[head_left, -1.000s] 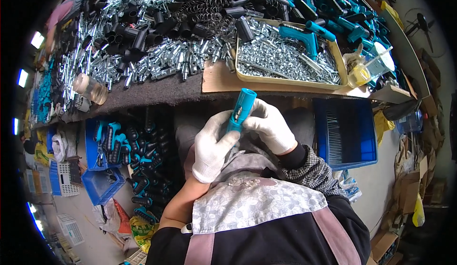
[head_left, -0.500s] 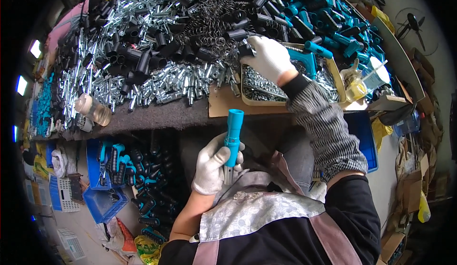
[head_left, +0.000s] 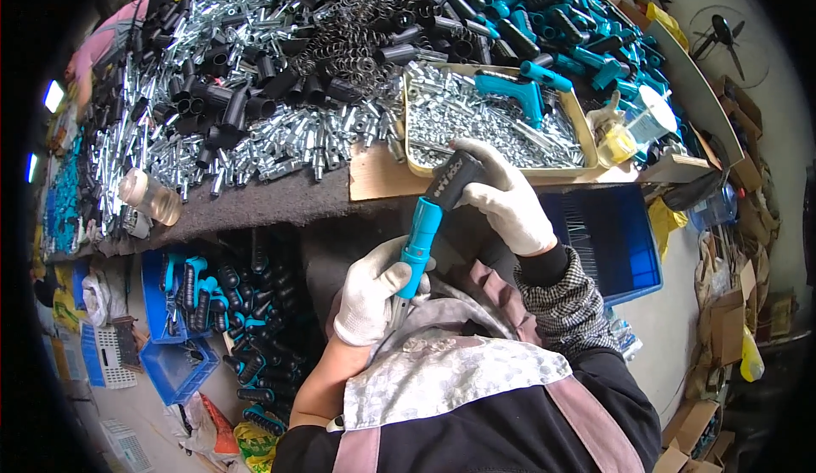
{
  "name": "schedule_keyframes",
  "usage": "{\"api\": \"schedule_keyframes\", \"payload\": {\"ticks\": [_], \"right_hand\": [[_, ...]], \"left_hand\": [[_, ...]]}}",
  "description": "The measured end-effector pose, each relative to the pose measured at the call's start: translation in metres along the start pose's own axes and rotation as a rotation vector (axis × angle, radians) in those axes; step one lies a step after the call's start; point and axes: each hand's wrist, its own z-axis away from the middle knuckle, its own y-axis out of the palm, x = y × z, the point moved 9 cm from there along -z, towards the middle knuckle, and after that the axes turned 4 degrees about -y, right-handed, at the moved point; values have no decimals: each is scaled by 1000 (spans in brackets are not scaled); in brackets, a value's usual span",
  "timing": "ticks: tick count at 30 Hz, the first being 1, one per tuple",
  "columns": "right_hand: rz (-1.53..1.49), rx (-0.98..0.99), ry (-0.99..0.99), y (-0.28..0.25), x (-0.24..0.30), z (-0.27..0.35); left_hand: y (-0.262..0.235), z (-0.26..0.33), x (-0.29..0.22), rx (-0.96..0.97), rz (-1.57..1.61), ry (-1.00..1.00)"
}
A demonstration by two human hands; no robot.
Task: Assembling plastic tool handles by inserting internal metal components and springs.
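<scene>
A teal plastic tube (head_left: 421, 239) stands tilted above my lap, a metal end showing below it. My left hand (head_left: 367, 296), in a white glove, has its fingers wrapped round the tube's lower part. Between thumb and fingers, my gloved right hand (head_left: 514, 205) grips a black cylindrical sleeve (head_left: 453, 181) with pale markings. The sleeve sits at the tube's upper mouth, roughly in line with it; whether it is partly inside I cannot tell.
Just beyond, a shallow tray (head_left: 493, 171) of small metal parts bears a teal pistol-shaped housing (head_left: 517, 93). Heaped on the bench are metal shafts (head_left: 289, 146), springs (head_left: 340, 44) and black sleeves. A bottle (head_left: 151, 197) lies at left; blue crates (head_left: 633, 243) stand below.
My right hand has come back from the pile beside the tray, bringing the black sleeve to the tube's top. The left hand keeps its hold, the tube leaning slightly more to the right.
</scene>
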Motion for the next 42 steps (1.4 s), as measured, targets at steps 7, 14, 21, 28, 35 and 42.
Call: {"api": "schedule_keyframes", "payload": {"ticks": [7, 14, 21, 28, 35, 42], "right_hand": [[-115, 10, -50, -11, -10, 12], [-507, -94, -93, 13, -21, 21], [553, 40, -172, -7, 35, 25], [512, -222, -337, -10, 32, 29], [653, 76, -474, 28, 15, 42], [986, 304, -567, 4, 76, 24]], "left_hand": [[6, 10, 15, 20, -87, -90], [14, 5, 21, 47, -92, -94], [11, 1, 1, -46, 3, 12], [29, -1, 17, 60, -236, -133], [29, -15, 12, 80, -56, -65], [23, -9, 2, -1, -950, 250]]}}
